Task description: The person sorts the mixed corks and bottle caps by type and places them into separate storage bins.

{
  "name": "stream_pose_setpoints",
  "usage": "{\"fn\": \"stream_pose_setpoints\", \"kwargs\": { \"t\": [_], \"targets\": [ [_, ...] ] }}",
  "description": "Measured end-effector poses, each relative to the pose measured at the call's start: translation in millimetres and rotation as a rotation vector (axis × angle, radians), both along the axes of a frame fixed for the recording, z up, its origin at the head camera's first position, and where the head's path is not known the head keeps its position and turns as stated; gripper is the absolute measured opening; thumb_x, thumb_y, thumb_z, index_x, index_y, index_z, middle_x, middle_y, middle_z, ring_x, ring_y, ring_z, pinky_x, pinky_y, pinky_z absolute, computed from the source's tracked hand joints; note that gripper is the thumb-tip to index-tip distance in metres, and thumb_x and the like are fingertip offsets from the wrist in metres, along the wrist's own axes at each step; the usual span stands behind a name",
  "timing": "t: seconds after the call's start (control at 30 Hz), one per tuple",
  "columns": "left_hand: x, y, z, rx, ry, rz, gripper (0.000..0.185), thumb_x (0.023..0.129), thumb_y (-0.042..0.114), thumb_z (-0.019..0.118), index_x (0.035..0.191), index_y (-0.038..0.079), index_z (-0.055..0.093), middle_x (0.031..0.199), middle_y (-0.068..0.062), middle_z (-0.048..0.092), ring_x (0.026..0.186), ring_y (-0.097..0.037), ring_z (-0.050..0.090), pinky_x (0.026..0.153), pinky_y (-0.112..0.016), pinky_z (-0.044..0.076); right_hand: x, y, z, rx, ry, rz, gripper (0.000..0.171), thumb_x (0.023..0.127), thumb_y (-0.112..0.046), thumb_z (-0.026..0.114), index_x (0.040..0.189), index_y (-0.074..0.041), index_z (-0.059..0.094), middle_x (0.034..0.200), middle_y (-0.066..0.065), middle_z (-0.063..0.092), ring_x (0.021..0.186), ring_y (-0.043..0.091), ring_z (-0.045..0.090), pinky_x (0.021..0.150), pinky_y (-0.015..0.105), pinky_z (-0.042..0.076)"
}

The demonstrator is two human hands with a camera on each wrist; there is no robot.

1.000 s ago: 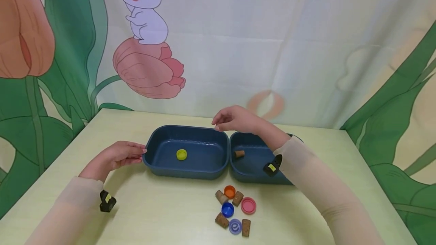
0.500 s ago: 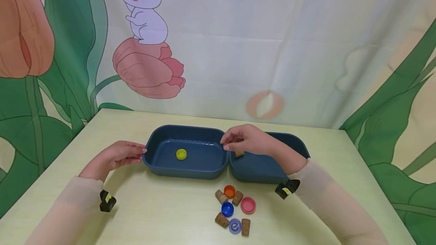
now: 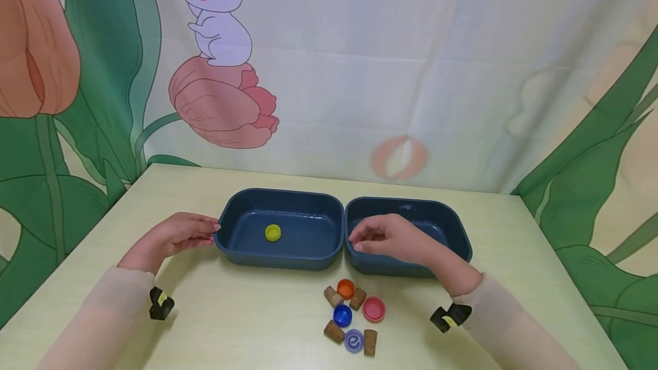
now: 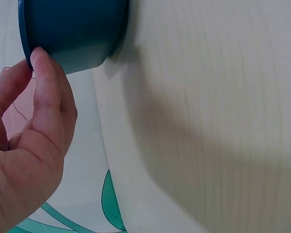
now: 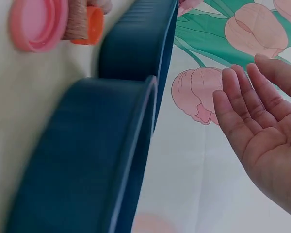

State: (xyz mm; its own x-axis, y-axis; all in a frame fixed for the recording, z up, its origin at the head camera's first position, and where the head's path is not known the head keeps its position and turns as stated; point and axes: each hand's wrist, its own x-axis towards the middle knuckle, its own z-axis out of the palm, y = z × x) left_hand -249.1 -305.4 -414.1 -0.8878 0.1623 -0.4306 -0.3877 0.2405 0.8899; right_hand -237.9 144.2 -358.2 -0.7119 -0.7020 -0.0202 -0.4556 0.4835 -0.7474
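Observation:
My left hand (image 3: pixel 185 233) pinches the left end rim of a dark blue tub (image 3: pixel 303 244), thumb and fingertips at its edge in the left wrist view. One yellow bottle cap (image 3: pixel 273 233) lies in that tub. Over a second blue tub (image 3: pixel 439 230), standing against the first on the right, my right hand (image 3: pixel 393 238) hovers palm inward. Its fingers (image 5: pixel 237 92) are loosely bent, with nothing between them in the right wrist view. The part of the right tub below this hand is hidden.
In front of the tubs lies a loose group: an orange cap (image 3: pixel 345 289), a blue cap (image 3: pixel 342 316), a pink cap (image 3: pixel 373 309), a purple cap (image 3: pixel 354 341) and several corks (image 3: pixel 370 342). A printed curtain (image 3: pixel 329 73) hangs behind the table.
My right hand has come down and toward me, from above the tubs' far edge to over the right tub, covering the cork seen there earlier. The left hand stays put.

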Motion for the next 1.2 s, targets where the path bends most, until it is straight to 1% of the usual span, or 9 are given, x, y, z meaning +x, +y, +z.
{"fn": "stream_pose_setpoints", "kwargs": {
  "t": [0.13,0.33,0.53,0.67,0.73,0.8,0.97,1.1,1.2],
  "targets": [
    [-0.5,0.1,-2.4,0.008,-0.001,-0.005,0.050,0.104,0.011,0.057,0.142,-0.018,0.041,0.082,0.008,0.072,0.074,-0.002,0.068,0.074,-0.017,0.062,7.4,8.8,-10.2,-0.001,-0.016,-0.019,0.021,0.099,-0.015,0.068,0.114,0.000,0.072,0.112,0.014,0.075,0.095,0.009,0.067,0.086,0.014,0.055],
    [0.4,-0.5,-5.1,0.009,0.007,-0.014,0.050,0.104,0.010,0.056,0.142,-0.019,0.041,0.081,0.009,0.072,0.074,-0.002,0.068,0.074,-0.017,0.062,20.7,20.3,-23.7,-0.005,-0.056,-0.043,0.022,0.098,-0.015,0.070,0.112,0.001,0.071,0.105,0.013,0.076,0.092,0.006,0.067,0.083,0.015,0.056],
    [-0.5,-1.7,-5.5,0.007,0.018,-0.017,0.051,0.105,0.011,0.056,0.143,-0.019,0.040,0.083,0.010,0.073,0.076,-0.002,0.069,0.077,-0.018,0.062,30.0,30.5,-40.7,-0.029,-0.098,-0.070,0.021,0.097,-0.011,0.069,0.113,0.003,0.071,0.108,0.018,0.075,0.091,0.002,0.066,0.083,0.012,0.055],
    [-1.7,-1.9,-5.2,0.009,0.018,-0.016,0.050,0.104,0.012,0.057,0.143,-0.018,0.042,0.083,0.009,0.073,0.076,-0.002,0.070,0.078,-0.018,0.062,34.3,37.4,-49.3,-0.005,-0.118,-0.072,0.022,0.096,-0.010,0.070,0.114,0.003,0.071,0.108,0.017,0.075,0.090,0.001,0.066,0.081,0.012,0.056],
    [-1.7,-1.9,-5.1,0.009,0.017,-0.018,0.050,0.104,0.012,0.057,0.143,-0.017,0.042,0.083,0.009,0.073,0.076,-0.002,0.070,0.077,-0.018,0.062,36.1,40.7,-52.3,0.027,-0.117,-0.068,0.023,0.095,-0.011,0.071,0.115,0.002,0.071,0.109,0.015,0.075,0.092,0.003,0.066,0.082,0.013,0.056],
    [-1.5,-1.6,-5.4,0.009,0.014,-0.015,0.050,0.104,0.012,0.057,0.142,-0.017,0.042,0.083,0.009,0.073,0.076,-0.002,0.070,0.077,-0.018,0.062,38.3,44.0,-54.7,0.056,-0.109,-0.061,0.025,0.095,-0.012,0.072,0.117,0.000,0.071,0.112,0.015,0.075,0.096,0.009,0.068,0.085,0.015,0.057],
    [-0.9,-1.2,-5.8,0.003,0.008,-0.012,0.050,0.104,0.012,0.057,0.143,-0.017,0.042,0.083,0.009,0.073,0.076,-0.002,0.069,0.077,-0.018,0.062,43.8,50.1,-60.5,0.103,-0.071,-0.048,0.034,0.092,-0.016,0.076,0.121,-0.001,0.069,0.119,0.015,0.072,0.108,0.026,0.067,0.091,0.028,0.061],
    [-0.8,-0.9,-4.7,-0.004,0.009,-0.010,0.050,0.105,0.012,0.056,0.143,-0.017,0.041,0.083,0.010,0.072,0.076,-0.002,0.069,0.075,-0.017,0.062,47.4,51.3,-66.3,0.136,-0.054,-0.054,0.043,0.089,-0.018,0.080,0.126,-0.001,0.066,0.125,0.015,0.070,0.111,0.030,0.066,0.094,0.038,0.061],
    [-1.1,-0.8,-3.1,-0.004,0.009,-0.010,0.050,0.105,0.011,0.055,0.143,-0.017,0.041,0.083,0.010,0.072,0.075,-0.002,0.068,0.075,-0.017,0.062,49.8,49.6,-70.6,0.162,-0.050,-0.060,0.050,0.086,-0.017,0.082,0.131,-0.001,0.064,0.129,0.015,0.069,0.112,0.031,0.066,0.094,0.039,0.061]
  ]
}}
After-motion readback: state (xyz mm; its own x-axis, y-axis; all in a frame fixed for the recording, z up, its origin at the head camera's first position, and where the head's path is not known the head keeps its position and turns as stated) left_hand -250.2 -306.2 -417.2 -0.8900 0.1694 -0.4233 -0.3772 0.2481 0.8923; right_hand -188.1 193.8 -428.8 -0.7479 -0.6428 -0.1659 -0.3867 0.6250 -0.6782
